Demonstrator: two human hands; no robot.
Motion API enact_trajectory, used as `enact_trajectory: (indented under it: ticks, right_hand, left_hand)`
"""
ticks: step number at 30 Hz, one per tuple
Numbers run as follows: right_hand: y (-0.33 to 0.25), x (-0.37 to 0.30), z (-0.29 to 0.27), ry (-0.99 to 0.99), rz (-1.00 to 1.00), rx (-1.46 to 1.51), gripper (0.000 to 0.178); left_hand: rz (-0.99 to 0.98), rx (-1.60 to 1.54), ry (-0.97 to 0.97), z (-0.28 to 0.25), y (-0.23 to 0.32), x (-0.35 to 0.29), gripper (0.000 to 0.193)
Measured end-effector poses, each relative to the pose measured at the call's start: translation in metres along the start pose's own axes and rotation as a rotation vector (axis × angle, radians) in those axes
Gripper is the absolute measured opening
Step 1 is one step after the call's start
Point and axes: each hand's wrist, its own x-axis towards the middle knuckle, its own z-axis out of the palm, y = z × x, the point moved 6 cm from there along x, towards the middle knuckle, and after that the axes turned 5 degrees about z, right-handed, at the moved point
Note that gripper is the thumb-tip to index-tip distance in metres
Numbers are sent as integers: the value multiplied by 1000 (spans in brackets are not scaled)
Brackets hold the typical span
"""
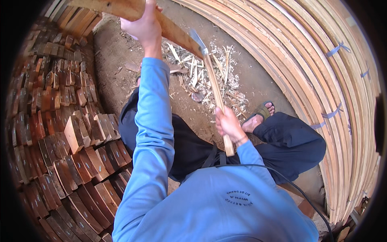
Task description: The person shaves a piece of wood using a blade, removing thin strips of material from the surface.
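Observation:
My left hand (pixel 146 26) is closed round a long wooden plank (pixel 179 35), held up at a slant from the top left down toward the middle. In my right hand (pixel 230 124) is the pale wooden handle (pixel 213 82) of a short chopping tool, gripped near its lower part. The tool's metal blade (pixel 197 40) is at the plank's lower end, seeming to touch it; from this angle I cannot tell whether it is an adze or a hatchet. Pale wood chips and shavings (pixel 197 76) lie scattered on the ground beneath.
Stacked brown wood pieces (pixel 76 169) rise along the left. Long pale wood strips (pixel 322 80), tied with bluish bands (pixel 332 113), curve along the right. My sandalled foot (pixel 260 117) is near the shavings, and a black cable (pixel 300 189) crosses my shirt.

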Motion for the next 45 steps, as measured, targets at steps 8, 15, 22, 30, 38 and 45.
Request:
enact_trajectory:
  ticks: [8,15,22,30,38,45]
  right_hand:
    - [14,0,-14,-21,25,7,20]
    - [15,-41,8,-42,126,4,14]
    - [3,-2,4,-6,1,27,20]
    - [10,2,-3,10,64,-10,17]
    - [4,5,-9,-7,5,6,19]
    - [15,-24,-6,-64,111,27,22]
  left_hand:
    - [52,-19,0,-2,3,-5,26]
    - [17,7,-2,-29,4,13,22]
    - [29,30,-40,-6,10,-3,24]
    - [55,-7,0,5,24,-20,23]
    - [36,25,11,1,17,-17,18]
    - [69,0,43,-18,16,-6,20]
